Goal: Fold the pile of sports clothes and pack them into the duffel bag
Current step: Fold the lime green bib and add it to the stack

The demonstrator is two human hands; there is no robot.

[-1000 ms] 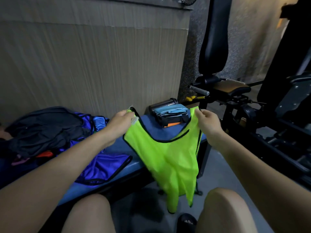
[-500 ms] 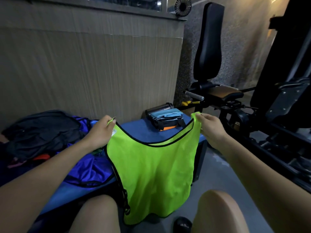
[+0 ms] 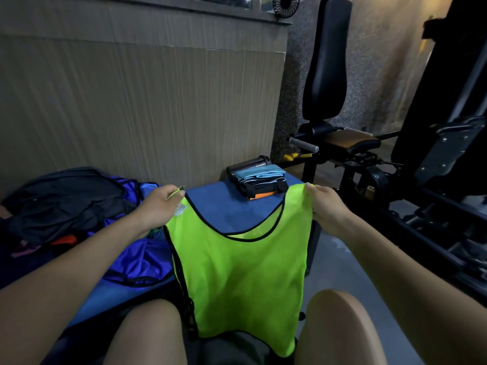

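Our left hand (image 3: pixel 158 206) pinched the left shoulder strap of the neon green vest (image 3: pixel 242 280), and our right hand (image 3: pixel 326 206) pinched the right strap in the same way. We held the vest spread flat between both hands, so it hung down over our knees, in front of the blue tabletop (image 3: pixel 226 206). On the left of the tabletop lay a pile of clothes, with a blue garment (image 3: pixel 139 262) near our left arm and a black garment (image 3: pixel 63 204) behind it. At the far end of the tabletop stood a small stack of folded clothes (image 3: pixel 261 180), touching a dark bottle (image 3: pixel 247 164) that lay behind it.
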